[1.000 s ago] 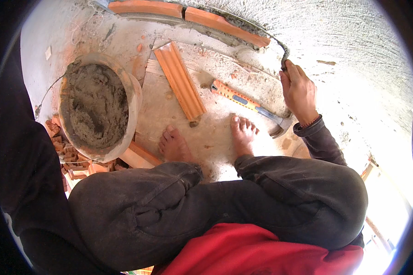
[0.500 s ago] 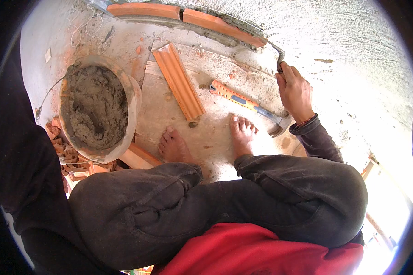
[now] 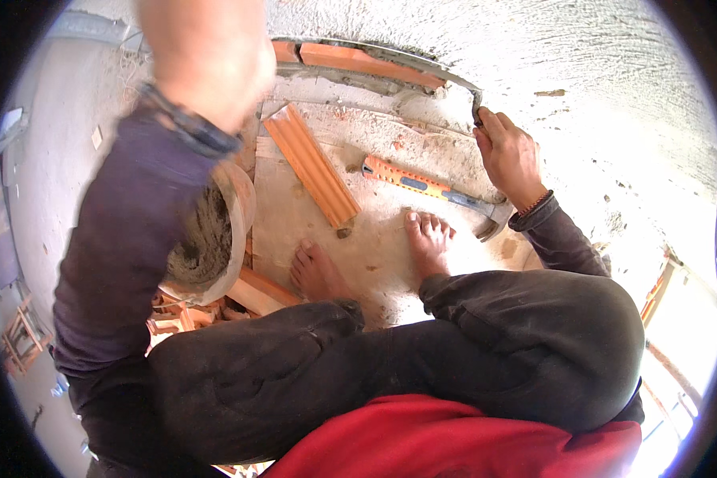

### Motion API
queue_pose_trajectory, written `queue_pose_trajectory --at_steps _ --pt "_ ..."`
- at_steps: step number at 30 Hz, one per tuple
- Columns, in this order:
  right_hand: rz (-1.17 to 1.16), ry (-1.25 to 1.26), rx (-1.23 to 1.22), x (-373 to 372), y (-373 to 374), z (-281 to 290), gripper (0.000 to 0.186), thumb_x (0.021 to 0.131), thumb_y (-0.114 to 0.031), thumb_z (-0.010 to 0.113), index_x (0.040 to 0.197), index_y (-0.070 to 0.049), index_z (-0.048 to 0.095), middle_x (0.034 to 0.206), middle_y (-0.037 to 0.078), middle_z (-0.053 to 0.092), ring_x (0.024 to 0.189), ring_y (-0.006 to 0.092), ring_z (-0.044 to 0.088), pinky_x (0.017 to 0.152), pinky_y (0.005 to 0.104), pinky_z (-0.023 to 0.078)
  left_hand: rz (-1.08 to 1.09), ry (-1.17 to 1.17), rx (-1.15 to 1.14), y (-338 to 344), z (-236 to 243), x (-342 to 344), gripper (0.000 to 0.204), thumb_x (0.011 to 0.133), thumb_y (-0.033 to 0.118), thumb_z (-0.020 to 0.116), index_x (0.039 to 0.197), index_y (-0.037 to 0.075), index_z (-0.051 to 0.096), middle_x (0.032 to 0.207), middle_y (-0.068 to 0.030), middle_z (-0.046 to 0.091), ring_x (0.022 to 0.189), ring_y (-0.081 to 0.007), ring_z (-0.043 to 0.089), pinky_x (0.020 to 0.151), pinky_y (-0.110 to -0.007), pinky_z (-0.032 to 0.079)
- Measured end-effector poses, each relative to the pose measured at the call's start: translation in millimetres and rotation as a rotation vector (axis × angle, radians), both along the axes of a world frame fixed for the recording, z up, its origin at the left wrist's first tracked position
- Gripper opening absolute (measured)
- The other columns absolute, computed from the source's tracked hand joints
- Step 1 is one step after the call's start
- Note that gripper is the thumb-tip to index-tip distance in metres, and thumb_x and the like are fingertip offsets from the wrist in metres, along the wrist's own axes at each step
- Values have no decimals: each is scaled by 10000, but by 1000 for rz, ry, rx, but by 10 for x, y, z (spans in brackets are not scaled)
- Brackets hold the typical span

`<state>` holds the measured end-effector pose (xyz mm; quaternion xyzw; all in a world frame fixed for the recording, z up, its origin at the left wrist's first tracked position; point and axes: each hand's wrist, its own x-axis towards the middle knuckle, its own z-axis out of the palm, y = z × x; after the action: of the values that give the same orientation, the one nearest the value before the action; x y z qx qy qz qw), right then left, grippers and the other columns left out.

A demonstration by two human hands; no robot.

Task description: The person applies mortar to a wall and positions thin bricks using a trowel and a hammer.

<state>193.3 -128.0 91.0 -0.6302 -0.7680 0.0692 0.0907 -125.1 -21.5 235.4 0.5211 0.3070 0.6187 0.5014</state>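
Observation:
My right hand [image 3: 508, 159] is closed round the handle of a trowel, whose dark bent neck [image 3: 477, 97] shows just past my fingers. Its thin blade [image 3: 446, 72] is seen edge-on along the top of the wall-base tiles. My left hand [image 3: 207, 64], smeared by motion, reaches forward at the upper left, with its fingers hidden or beyond the picture's edge. Below it my left forearm covers part of a bucket [image 3: 241, 215] of grey mortar [image 3: 207, 243]. Terracotta tile strips [image 3: 366, 64] sit in mortar along the foot of the rough plastered wall.
A loose grooved terracotta strip [image 3: 315, 163] lies on the dusty board ahead of my bare feet. Right of it rests a claw hammer [image 3: 426, 185] with an orange and blue handle. Broken terracotta pieces [image 3: 185, 316] and another strip [image 3: 259, 293] lie by the bucket.
My left arm has swung up and forward, across the bucket toward the wall. The view has shifted slightly left. My right hand keeps its grip on the trowel, its blade now lying along the tiles.

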Motion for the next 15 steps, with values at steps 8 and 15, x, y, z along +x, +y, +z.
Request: queue_pose_trajectory --at_steps 8,15 --pt "13 55 -4 -2 5 55 253 909 -142 647 1145 -60 607 908 140 649 720 366 657 639 463 531 250 291 -1102 219 -1333 162 357 1028 347 440 1234 74 540 1082 -55 662 950 -176 593 886 -345 473" --pt "-44 362 -439 -30 -144 265 213 956 -165 576 1066 12 620 781 211 630 687 365 634 627 444 493 211 243 -1289 245 -1884 388 642 1030 490 318 1424 -6 425 1385 -134 571 1174 -241 573 1038 -400 394"
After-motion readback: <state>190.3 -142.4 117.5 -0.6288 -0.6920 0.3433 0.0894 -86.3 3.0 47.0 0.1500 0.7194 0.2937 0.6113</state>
